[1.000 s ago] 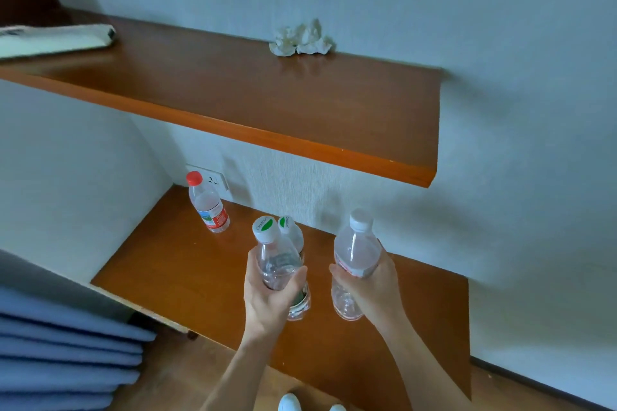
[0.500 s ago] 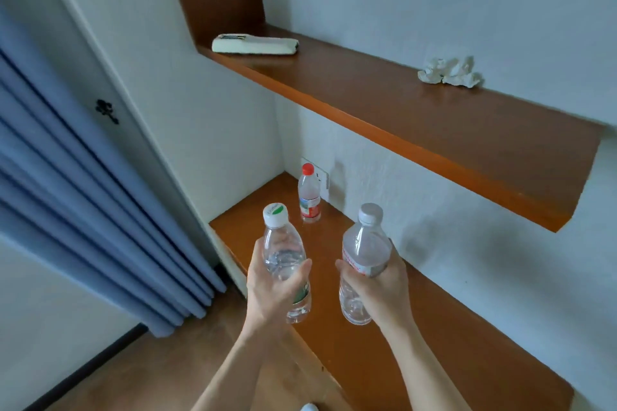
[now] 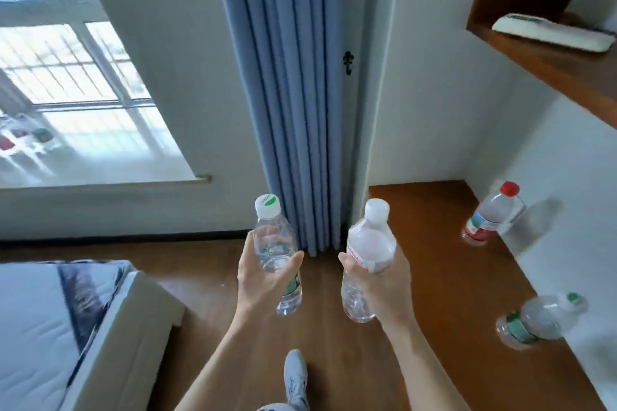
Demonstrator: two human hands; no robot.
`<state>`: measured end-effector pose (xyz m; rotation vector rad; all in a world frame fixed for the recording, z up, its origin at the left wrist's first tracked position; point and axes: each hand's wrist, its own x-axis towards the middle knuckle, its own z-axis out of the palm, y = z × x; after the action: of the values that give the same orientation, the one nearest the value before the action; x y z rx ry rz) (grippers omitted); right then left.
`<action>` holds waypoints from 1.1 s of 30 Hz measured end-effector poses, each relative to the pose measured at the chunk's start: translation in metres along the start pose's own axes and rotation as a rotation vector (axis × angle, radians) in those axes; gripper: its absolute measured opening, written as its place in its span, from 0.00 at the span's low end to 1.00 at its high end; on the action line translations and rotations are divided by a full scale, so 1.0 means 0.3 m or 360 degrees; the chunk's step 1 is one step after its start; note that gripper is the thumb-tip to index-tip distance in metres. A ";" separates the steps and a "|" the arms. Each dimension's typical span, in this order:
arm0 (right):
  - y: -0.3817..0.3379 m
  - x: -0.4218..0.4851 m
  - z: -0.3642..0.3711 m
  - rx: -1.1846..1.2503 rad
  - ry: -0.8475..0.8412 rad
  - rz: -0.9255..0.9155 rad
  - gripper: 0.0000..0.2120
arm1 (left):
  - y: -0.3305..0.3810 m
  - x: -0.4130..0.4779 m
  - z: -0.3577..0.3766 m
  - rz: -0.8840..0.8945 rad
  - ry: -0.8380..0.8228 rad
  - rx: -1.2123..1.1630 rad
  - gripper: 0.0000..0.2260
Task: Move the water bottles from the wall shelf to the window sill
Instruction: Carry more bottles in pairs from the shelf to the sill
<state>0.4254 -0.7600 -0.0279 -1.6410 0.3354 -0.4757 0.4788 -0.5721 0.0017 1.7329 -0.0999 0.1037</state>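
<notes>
The lower wooden shelf (image 3: 444, 243) carries 2 bottles (image 3: 490, 215).

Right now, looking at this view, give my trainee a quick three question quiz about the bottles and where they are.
1. True or false: each hand holds one bottle.
2. How many bottles stand on the lower shelf?
3. Which side of the view shows the window sill: A left, B right?

Key:
1. True: the left hand grips the green-marked cap bottle, the right hand grips the white cap bottle.
2. Two: the red cap bottle and the green label bottle.
3. A.
</notes>
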 end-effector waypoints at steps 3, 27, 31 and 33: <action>-0.014 0.028 0.141 0.0028 -0.0165 0.0021 0.23 | -0.032 0.011 -0.132 -0.0031 0.0182 0.0071 0.19; -0.083 0.495 1.482 -0.0355 -0.0881 -0.0157 0.26 | -0.285 0.749 -1.014 -0.0078 0.0850 0.0248 0.22; -0.086 0.560 1.677 -0.0359 -0.0904 -0.0196 0.28 | -0.324 0.878 -1.131 -0.0068 0.0916 0.0287 0.22; -0.077 0.589 1.755 -0.0355 -0.0932 -0.0198 0.28 | -0.349 0.928 -1.178 -0.0071 0.0971 0.0302 0.22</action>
<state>0.8361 -0.3857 -0.0285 -1.9402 -0.1574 -0.0333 0.7637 -0.2088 -0.0079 1.8188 0.4079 0.6173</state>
